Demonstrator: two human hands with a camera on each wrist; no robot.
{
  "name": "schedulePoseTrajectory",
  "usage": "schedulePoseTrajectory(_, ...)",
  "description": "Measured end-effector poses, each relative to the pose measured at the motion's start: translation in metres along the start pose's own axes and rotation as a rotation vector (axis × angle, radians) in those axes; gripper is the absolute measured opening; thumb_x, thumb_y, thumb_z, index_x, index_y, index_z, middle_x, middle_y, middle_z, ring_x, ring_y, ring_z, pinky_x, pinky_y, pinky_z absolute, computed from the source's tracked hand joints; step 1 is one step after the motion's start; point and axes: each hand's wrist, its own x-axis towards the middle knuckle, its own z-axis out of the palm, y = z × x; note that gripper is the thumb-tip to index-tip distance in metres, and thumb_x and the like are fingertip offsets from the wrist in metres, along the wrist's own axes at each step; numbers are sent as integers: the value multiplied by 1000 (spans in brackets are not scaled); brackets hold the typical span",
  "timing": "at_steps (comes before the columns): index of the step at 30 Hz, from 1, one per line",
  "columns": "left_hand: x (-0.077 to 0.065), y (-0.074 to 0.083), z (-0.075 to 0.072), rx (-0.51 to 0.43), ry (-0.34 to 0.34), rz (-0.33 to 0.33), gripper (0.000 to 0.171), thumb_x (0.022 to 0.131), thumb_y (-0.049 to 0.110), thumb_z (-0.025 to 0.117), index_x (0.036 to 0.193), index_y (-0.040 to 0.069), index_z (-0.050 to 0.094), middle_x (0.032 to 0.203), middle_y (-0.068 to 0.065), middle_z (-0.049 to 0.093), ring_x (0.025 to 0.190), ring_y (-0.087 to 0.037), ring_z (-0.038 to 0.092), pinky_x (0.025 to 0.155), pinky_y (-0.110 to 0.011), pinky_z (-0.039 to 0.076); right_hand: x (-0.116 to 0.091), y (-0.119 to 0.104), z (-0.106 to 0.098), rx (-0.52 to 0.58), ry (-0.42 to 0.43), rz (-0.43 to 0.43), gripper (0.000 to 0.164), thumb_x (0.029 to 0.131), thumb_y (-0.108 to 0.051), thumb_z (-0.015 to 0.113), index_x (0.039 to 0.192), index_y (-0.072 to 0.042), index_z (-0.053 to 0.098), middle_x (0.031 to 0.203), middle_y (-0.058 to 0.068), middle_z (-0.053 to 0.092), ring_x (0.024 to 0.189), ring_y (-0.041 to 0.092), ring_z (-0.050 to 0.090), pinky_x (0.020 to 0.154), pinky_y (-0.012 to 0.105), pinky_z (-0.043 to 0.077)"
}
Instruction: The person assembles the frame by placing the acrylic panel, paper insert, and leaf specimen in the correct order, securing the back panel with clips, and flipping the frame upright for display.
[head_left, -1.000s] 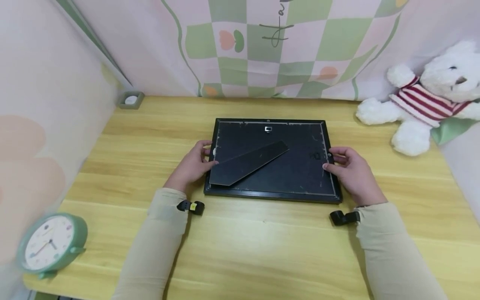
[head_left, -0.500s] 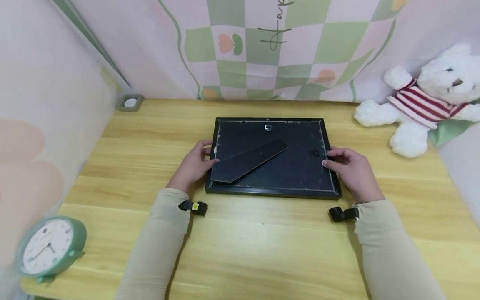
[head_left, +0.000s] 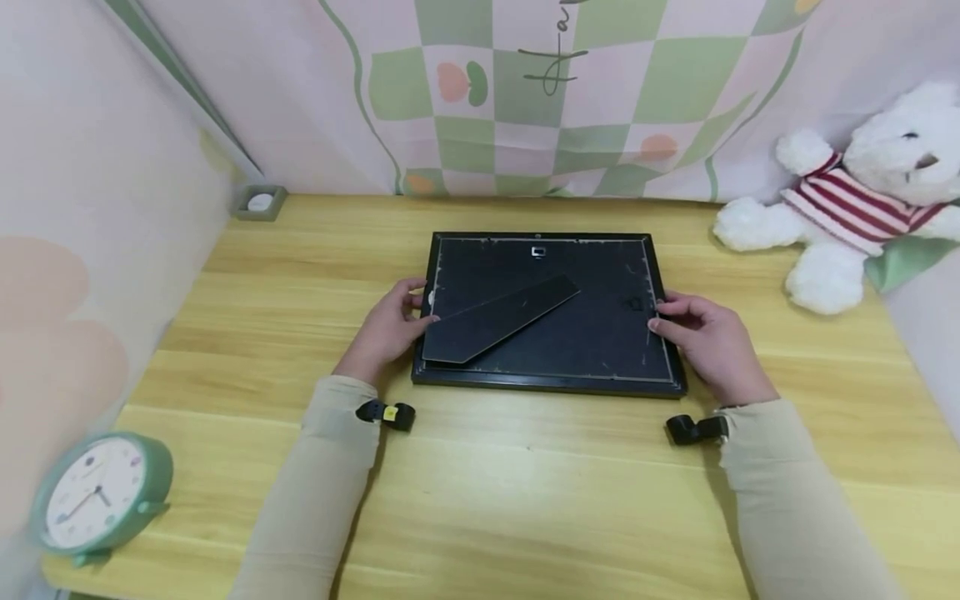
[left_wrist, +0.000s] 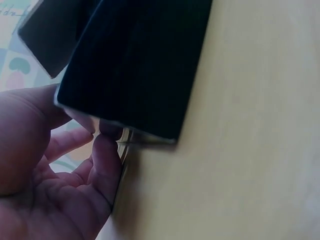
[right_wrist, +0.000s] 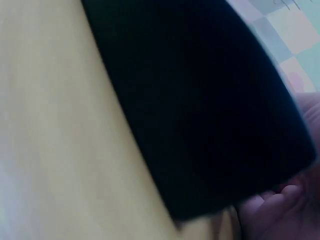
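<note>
A black picture frame (head_left: 600,333) lies back side up on the wooden desk, its easel stand (head_left: 498,323) slanting across the backing. A small metal hanger (head_left: 537,252) sits near the far edge. My left hand (head_left: 382,329) grips the left side, thumb over the back and fingers curled at the edge. On the opposite side my right hand (head_left: 712,346) holds the frame the same way, its thumb on the border. In the left wrist view curled fingers (left_wrist: 105,155) show under the frame's end. Most of the right hand's fingers are hidden behind the dark frame in the right wrist view.
A green alarm clock (head_left: 101,496) stands at the desk's left front. At the far left corner is a small grey square dish (head_left: 259,202) with a white disc. A white teddy bear (head_left: 847,200) in a striped sweater sits far right. A checked curtain (head_left: 562,100) hangs behind.
The picture frame has shifted slightly away from me, both hands moving with it. Their hold looks the same. The head view has also moved a little.
</note>
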Motion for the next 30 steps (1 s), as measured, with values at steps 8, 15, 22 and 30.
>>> schedulePoseTrajectory(8, -3, 0, -1, 18, 2, 24, 60, 97, 16, 69, 150, 12, 42, 124, -14, 60, 95, -26, 55, 81, -37, 49, 3, -12, -7, -196, -95, -113, 28, 99, -23, 65, 114, 0, 70, 146, 28, 47, 123, 49, 54, 97, 56, 48)
schedulePoseTrajectory(15, -1, 0, -1, 16, -5, 43, 59, 97, 15, 68, 150, 12, 41, 124, -14, 61, 91, -25, 55, 77, -35, 48, 7, -21, -9, -378, -130, -174, 18, 98, -19, 62, 104, -4, 71, 126, 25, 62, 113, 45, 58, 93, 62, 43)
schedulePoseTrajectory(22, -2, -2, -3, 26, -17, 82, 61, 97, 14, 68, 151, 10, 40, 127, -16, 61, 91, -26, 58, 76, -36, 50, 8, -23, -11, -334, -202, -116, 33, 100, -36, 62, 110, -5, 69, 130, 26, 60, 122, 48, 52, 99, 64, 40)
schedulePoseTrajectory(30, -5, -7, -5, -24, -74, 70, 74, 94, 11, 70, 157, 15, 33, 134, -12, 52, 98, -26, 58, 69, -35, 54, -6, -14, -15, -184, -349, -81, 62, 99, -33, 65, 147, -2, 44, 158, 30, 25, 134, 52, 38, 107, 64, 32)
